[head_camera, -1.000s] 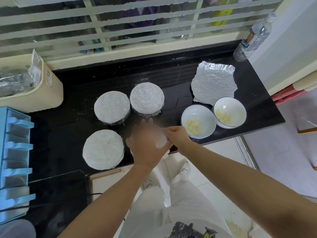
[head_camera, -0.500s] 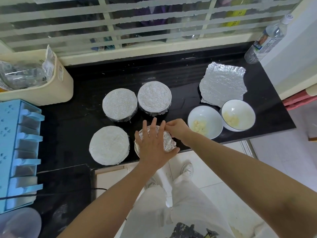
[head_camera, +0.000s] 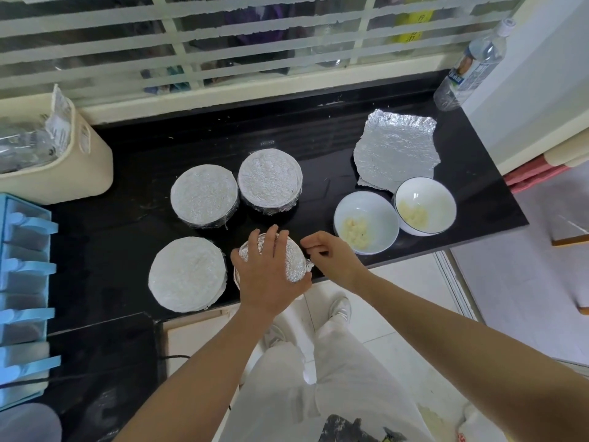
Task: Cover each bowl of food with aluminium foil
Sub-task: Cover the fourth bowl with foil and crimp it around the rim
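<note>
Black stone table [head_camera: 318,161], near edge first: your left hand [head_camera: 271,275] lies flat, fingers spread, pressing crinkled foil onto the small round foil-wrapped bowl [head_camera: 294,260]. Your right hand [head_camera: 331,255] curls beside its rim; I cannot tell whether those fingers pinch foil. Crimping looks nearly finished. Next, the open white bowl of pale food [head_camera: 366,221] needs the loose silver foil sheet [head_camera: 396,151] lying beyond it.

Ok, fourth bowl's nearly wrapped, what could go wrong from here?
1. The foil-wrapped bowl under the left hand sits right at the counter's front edge; pressing down could tip it off.
2. A foil flap by the right hand sticks out loose, so that side may not seal.
3. Only one foil sheet shows for two open bowls.
</note>
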